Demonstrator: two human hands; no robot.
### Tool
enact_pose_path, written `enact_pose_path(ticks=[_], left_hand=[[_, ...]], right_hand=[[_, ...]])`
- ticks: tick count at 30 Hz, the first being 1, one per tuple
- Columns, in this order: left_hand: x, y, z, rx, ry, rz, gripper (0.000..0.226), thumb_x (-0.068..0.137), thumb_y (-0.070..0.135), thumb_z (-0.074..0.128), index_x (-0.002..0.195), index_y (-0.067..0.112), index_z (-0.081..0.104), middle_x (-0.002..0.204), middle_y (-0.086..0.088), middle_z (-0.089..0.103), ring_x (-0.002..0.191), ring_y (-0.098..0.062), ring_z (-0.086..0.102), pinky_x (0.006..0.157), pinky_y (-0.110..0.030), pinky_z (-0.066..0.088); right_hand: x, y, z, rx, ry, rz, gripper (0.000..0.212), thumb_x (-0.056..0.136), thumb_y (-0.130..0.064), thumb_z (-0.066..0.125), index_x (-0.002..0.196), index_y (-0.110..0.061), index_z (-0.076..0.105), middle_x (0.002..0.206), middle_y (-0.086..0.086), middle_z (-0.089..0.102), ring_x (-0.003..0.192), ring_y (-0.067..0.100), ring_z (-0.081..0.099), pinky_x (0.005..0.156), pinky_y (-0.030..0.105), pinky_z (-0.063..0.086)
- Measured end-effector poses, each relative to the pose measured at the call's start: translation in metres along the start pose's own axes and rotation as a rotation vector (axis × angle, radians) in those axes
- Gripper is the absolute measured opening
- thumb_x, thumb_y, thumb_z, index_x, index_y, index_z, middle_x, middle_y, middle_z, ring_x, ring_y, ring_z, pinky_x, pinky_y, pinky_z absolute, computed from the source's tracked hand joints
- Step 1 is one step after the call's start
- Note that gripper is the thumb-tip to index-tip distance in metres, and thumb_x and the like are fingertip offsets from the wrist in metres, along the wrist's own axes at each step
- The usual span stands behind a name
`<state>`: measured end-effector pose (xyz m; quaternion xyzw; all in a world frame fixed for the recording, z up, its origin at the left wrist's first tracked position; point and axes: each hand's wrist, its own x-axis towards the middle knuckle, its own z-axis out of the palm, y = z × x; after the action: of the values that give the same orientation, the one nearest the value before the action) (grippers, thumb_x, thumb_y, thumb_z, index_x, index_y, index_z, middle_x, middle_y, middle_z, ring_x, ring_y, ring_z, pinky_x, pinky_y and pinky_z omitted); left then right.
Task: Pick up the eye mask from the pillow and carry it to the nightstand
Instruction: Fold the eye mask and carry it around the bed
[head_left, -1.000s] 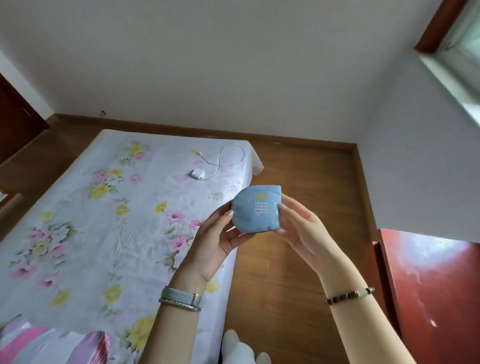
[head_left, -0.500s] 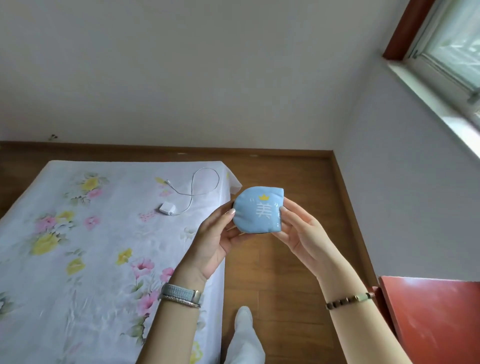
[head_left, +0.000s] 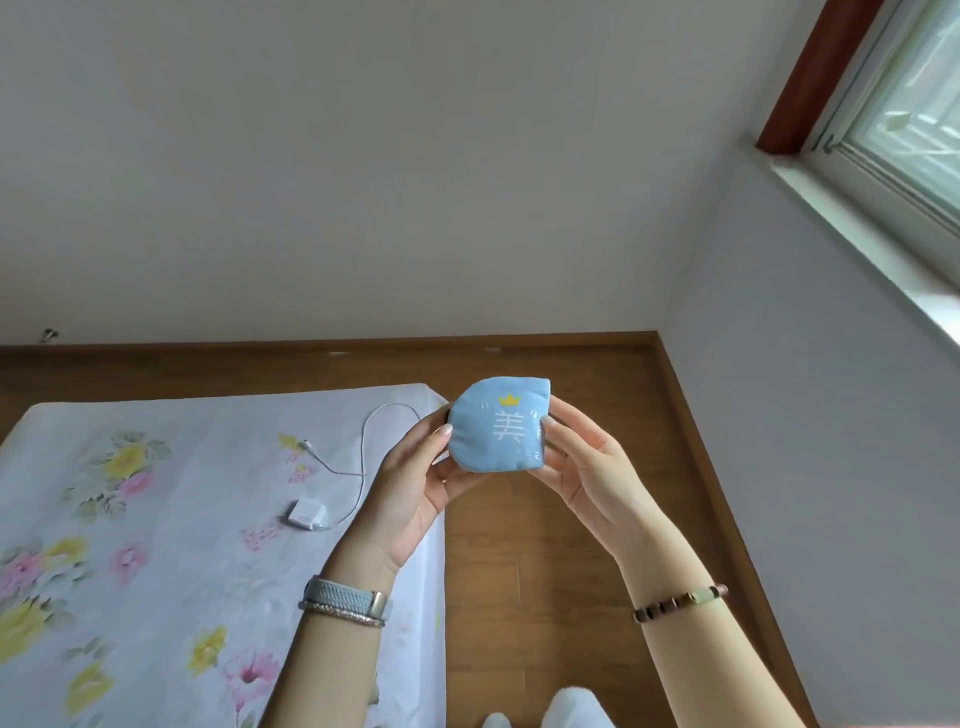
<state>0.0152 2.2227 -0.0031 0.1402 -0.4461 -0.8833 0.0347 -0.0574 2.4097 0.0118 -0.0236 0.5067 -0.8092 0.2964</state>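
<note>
The eye mask (head_left: 496, 426) is a light blue fabric piece, folded in half, with a white character and a small yellow crown on it. I hold it up in front of me over the wooden floor, just past the bed's right edge. My left hand (head_left: 415, 483) pinches its left side and my right hand (head_left: 582, 467) pinches its right side. The pillow and the nightstand are out of view.
The bed (head_left: 156, 545) with a white floral sheet fills the lower left. A white charger (head_left: 306, 514) with its cable (head_left: 363, 447) lies on it. Wooden floor (head_left: 545, 571) runs between bed and right wall. A window (head_left: 909, 104) is at upper right.
The view has tilted up and turned right: the red nightstand at lower right and the pillow at lower left have left the frame. Both hands keep the same hold on the mask.
</note>
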Motion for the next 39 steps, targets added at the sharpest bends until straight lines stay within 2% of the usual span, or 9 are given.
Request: enact_pose_path(ticks=[3,7,11,13,17,21,27,34,39], left_hand=[[0.036,0.007,0.002,0.02,0.023,-0.004,0.03,0.1,0.011,0.048,0.121,0.015,0.07,0.119,-0.006,0.072,0.106,-0.023,0.071,0.078,-0.039,0.059],[0.089,0.015,0.004,0.028,0.043,0.023,0.03,0.1,0.012,0.049,0.123,0.013,0.068,0.121,-0.008,0.071,0.107,-0.023,0.07,0.08,-0.041,0.058],[0.148,0.022,0.009,0.05,0.098,0.058,0.031,0.1,0.014,0.05,0.127,0.012,0.064,0.131,-0.01,0.065,0.113,-0.024,0.067,0.083,-0.043,0.057],[0.178,0.026,0.014,0.05,0.116,0.082,0.031,0.1,0.015,0.052,0.127,0.012,0.065,0.129,-0.01,0.066,0.111,-0.025,0.069,0.081,-0.044,0.058],[0.231,0.036,0.029,0.052,0.128,0.128,0.031,0.099,0.017,0.053,0.128,0.011,0.063,0.126,-0.011,0.067,0.109,-0.025,0.069,0.077,-0.041,0.059],[0.271,0.041,0.038,0.016,0.137,0.145,0.033,0.097,0.017,0.056,0.129,0.012,0.062,0.128,-0.011,0.067,0.113,-0.024,0.068,0.082,-0.039,0.058],[0.323,0.054,0.033,0.026,0.182,0.134,0.037,0.095,0.017,0.059,0.132,0.012,0.06,0.132,-0.012,0.065,0.119,-0.029,0.064,0.086,-0.039,0.057],[0.395,0.083,0.003,0.028,0.253,0.137,0.034,0.096,0.019,0.06,0.129,0.018,0.064,0.132,-0.01,0.066,0.12,-0.027,0.064,0.084,-0.036,0.057],[0.462,0.122,-0.025,-0.032,0.298,0.192,0.032,0.093,0.017,0.061,0.124,0.014,0.066,0.13,-0.013,0.067,0.117,-0.028,0.066,0.082,-0.036,0.058]], right_hand=[[0.037,-0.012,-0.005,-0.019,-0.011,0.003,0.035,0.099,-0.013,0.054,0.134,-0.014,0.061,0.123,0.017,0.072,0.1,0.028,0.072,0.081,0.033,0.062],[0.091,-0.029,-0.016,-0.025,-0.018,0.015,0.035,0.099,-0.013,0.055,0.134,-0.015,0.061,0.125,0.019,0.07,0.108,0.038,0.064,0.087,0.038,0.06],[0.151,-0.053,-0.028,-0.036,-0.068,0.013,0.035,0.099,-0.012,0.055,0.133,-0.015,0.062,0.125,0.024,0.068,0.096,0.035,0.068,0.084,0.04,0.062],[0.183,-0.067,-0.035,-0.05,-0.092,0.015,0.035,0.1,-0.012,0.054,0.133,-0.016,0.062,0.126,0.024,0.067,0.098,0.037,0.065,0.089,0.043,0.058],[0.24,-0.096,-0.049,-0.035,-0.156,0.044,0.035,0.1,-0.013,0.054,0.133,-0.017,0.062,0.123,0.021,0.07,0.09,0.027,0.072,0.081,0.035,0.061],[0.287,-0.118,-0.061,-0.04,-0.176,0.08,0.032,0.099,-0.014,0.057,0.128,-0.02,0.067,0.113,0.017,0.075,0.084,0.021,0.075,0.08,0.033,0.06],[0.352,-0.131,-0.068,-0.047,-0.216,0.144,0.031,0.099,-0.015,0.057,0.128,-0.021,0.067,0.119,0.016,0.073,0.093,0.024,0.074,0.084,0.035,0.059],[0.444,-0.14,-0.048,-0.035,-0.246,0.195,0.032,0.098,-0.013,0.056,0.128,-0.016,0.066,0.119,0.015,0.074,0.098,0.026,0.075,0.078,0.032,0.061],[0.529,-0.153,-0.013,-0.058,-0.265,0.212,0.032,0.098,-0.014,0.057,0.13,-0.013,0.064,0.126,0.022,0.068,0.108,0.034,0.066,0.088,0.037,0.059]])
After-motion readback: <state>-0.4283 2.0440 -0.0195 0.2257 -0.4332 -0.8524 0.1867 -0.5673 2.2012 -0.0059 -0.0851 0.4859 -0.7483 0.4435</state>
